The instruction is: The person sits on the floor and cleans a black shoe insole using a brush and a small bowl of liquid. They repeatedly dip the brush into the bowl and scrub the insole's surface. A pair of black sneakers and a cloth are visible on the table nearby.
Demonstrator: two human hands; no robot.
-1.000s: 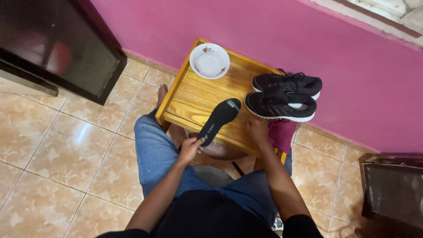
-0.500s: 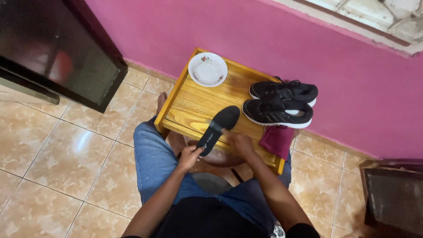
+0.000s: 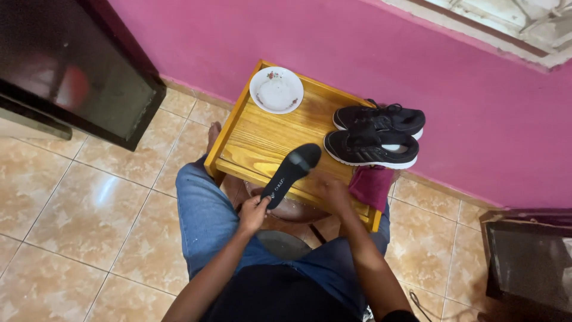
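- Fingers of the left hand are curled tight around the heel end of a black insole, which slants up and to the right, its toe end over the front of the table.
- Left of the table, a bare foot rests on the tiled floor, and a dark cabinet stands further left.
- White saucer sits at the table's back left corner.
- Right hand lies palm down on the table's front edge, fingers loosely spread and gripping nothing, just beside a magenta cloth.
- Two black shoes with white soles sit side by side on the table's right part, near the pink wall.
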